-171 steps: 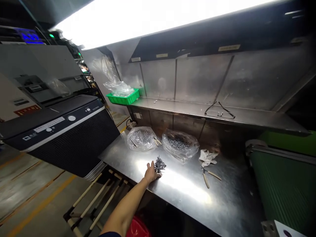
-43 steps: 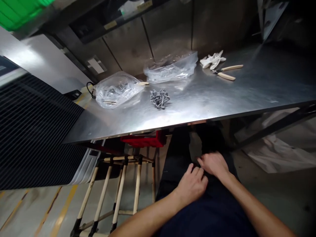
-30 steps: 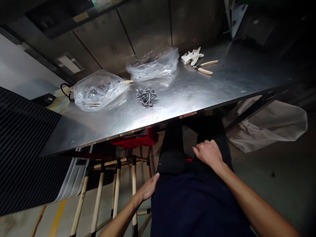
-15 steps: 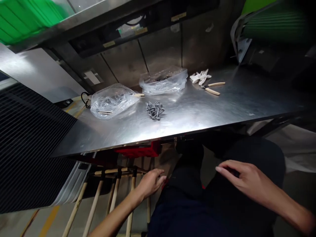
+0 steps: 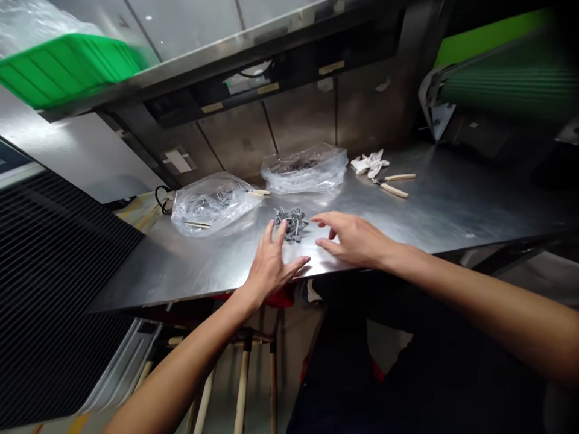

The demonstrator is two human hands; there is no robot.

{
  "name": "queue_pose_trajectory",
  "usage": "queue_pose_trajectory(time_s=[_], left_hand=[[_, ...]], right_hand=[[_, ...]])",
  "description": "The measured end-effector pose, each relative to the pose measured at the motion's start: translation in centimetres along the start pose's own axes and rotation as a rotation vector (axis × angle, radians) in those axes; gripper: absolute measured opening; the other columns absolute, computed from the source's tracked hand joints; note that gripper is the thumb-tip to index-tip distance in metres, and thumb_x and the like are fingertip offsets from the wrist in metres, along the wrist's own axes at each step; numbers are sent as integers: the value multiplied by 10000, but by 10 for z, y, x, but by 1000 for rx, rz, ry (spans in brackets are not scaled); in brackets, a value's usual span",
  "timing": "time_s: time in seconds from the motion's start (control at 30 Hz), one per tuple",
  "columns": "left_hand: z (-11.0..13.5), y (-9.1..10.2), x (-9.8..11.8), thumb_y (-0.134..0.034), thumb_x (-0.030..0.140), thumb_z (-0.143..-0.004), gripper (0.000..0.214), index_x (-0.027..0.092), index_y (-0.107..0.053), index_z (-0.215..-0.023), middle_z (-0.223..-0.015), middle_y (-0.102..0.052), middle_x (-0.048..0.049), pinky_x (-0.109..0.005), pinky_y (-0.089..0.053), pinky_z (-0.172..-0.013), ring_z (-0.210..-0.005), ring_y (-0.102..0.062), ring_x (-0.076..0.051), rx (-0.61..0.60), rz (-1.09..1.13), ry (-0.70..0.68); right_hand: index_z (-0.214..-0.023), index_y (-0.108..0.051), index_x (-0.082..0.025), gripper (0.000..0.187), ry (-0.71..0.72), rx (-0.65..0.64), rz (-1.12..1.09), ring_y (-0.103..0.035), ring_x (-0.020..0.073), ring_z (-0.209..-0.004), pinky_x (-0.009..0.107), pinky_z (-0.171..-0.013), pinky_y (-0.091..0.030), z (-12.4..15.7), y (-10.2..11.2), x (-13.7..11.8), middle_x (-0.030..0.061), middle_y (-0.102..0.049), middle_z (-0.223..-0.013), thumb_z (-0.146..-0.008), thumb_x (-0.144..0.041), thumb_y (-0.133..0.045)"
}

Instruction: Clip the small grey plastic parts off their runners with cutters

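Observation:
A small heap of grey parts (image 5: 296,224), too small to name, lies on the metal table (image 5: 203,265) near its front edge. My left hand (image 5: 270,262) is at the heap's near left side, fingers spread and thumb stretched out; I cannot tell whether its fingertips touch the parts. On the other side, my right hand (image 5: 355,241) reaches in from the right with its fingers apart and curved, a short gap from the heap. Neither hand holds anything.
Behind the heap lie two clear plastic bags, a left bag (image 5: 212,208) and a right bag (image 5: 307,172), with small parts inside. Pliers (image 5: 393,188) with beige handles and white gloves (image 5: 370,163) lie further right. A green bin (image 5: 67,69) sits on the upper shelf.
Both hands have risen from below the table's edge to either side of the heap, and their fingers have spread. The view has shifted slightly; the heap, bags and pliers stay in place.

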State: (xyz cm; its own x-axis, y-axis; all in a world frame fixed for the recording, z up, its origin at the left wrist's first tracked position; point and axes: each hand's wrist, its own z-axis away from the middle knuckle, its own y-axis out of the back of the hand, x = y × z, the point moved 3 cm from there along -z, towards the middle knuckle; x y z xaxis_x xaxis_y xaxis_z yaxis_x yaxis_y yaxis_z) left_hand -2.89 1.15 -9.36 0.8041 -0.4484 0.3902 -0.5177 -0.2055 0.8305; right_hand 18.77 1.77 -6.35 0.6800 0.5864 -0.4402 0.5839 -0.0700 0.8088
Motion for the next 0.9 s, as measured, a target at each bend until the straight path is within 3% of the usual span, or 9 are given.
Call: queue_pose_trajectory(time_s=[0.07,0.23,0.37,0.43,0.57,0.67,0.77,0.9], left_hand=[[-31,-3,-13,-763,551,-811,969,170,-323,-1586,-1674,-163,-251,-622,-292,-1193,-1532,-195,-453,-31,-50,-15],[-95,0,-45,-665,541,-899,745,148,-482,-1505,-1602,-345,-257,-544,-421,-1141,-1424,-445,-417,-130,-124,-97],[-112,1,-65,-645,488,-925,683,171,-478,-1506,-1598,-376,-213,-531,-404,-1161,-1429,-444,-377,-127,-138,-119],[-111,0,-70,-679,494,-895,760,193,-419,-1543,-1598,-374,-205,-534,-420,-1147,-1428,-441,-374,-116,-125,-114],[-103,5,-59,-811,565,-734,1022,234,-334,-1576,-1634,-268,-215,-656,-345,-1150,-1471,-318,-460,27,-175,-267],[-100,12,-44,-748,541,-823,844,222,-396,-1521,-1576,-343,-224,-653,-338,-1147,-1452,-351,-438,126,-186,-369],[-98,19,-27,-712,427,-889,584,213,-520,-1397,-1386,-558,-190,-532,-467,-1049,-1279,-537,-357,192,-175,-438],[-95,18,-6,-676,168,-906,395,185,-592,-1292,-1196,-694,-144,-397,-535,-850,-1008,-642,-255,145,-166,-526]], right_hand=[[-1352,-589,-168,436,31,-27,39,-656,213,-963,376,-902,-501,-35,-16,0,115,-651,-1293,-924,-238,-635],[-1068,-676,-158,151,58,-90,52,-644,197,-924,402,-870,-510,-97,-29,22,54,-690,-1044,-974,-250,-601],[-1097,-711,-190,227,60,-160,-50,-642,195,-837,338,-800,-477,-115,-18,59,37,-718,-920,-901,-153,-603],[-1132,-716,-214,271,63,-212,-136,-643,186,-856,310,-802,-466,-119,-12,78,28,-728,-949,-887,-168,-609],[-1123,-722,-222,241,12,-330,-331,-648,165,-889,274,-798,-489,-120,-7,104,20,-727,-1001,-947,-288,-570],[-1133,-711,-211,266,-50,-405,-517,-618,150,-817,262,-727,-492,-116,-8,103,15,-706,-941,-963,-349,-560],[-1101,-696,-183,261,-142,-463,-817,-573,145,-776,270,-702,-474,-110,-13,92,20,-665,-884,-935,-370,-617],[-1024,-668,-173,210,-139,-464,-1002,-561,142,-780,286,-727,-466,-105,-13,82,22,-641,-875,-920,-355,-652]])
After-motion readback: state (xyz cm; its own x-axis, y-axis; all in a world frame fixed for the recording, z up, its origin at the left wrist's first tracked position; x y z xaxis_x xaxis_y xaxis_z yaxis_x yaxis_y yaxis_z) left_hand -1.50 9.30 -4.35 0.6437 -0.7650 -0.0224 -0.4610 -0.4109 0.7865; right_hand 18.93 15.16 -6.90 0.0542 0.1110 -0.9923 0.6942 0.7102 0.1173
